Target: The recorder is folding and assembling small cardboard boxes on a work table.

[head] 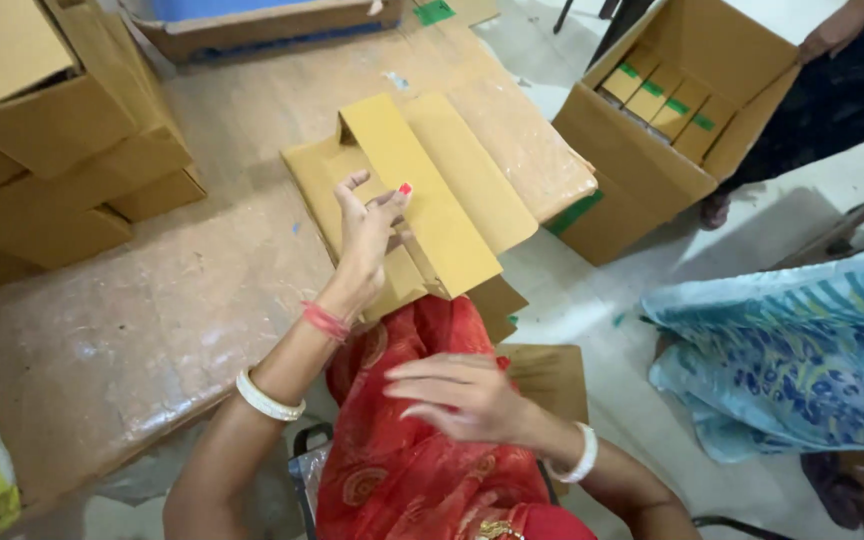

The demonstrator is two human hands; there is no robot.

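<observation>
My left hand (370,228) grips a flat, partly unfolded cardboard carton (432,180) by its near edge, holding it tilted above the taped table (152,320). The fingers curl round the flap, the thumb with a red nail on top. My right hand (457,395) hovers low over my red patterned cloth (407,460), fingers spread, holding nothing, a little below the carton's lower flap. Both wrists wear white bangles.
Stacked cardboard boxes (62,130) stand at the far left. An open carton (672,110) holding several small green-labelled boxes sits on the floor at upper right, another person's hand (837,30) on its flap. Blue patterned cloth (792,350) of a person lies right.
</observation>
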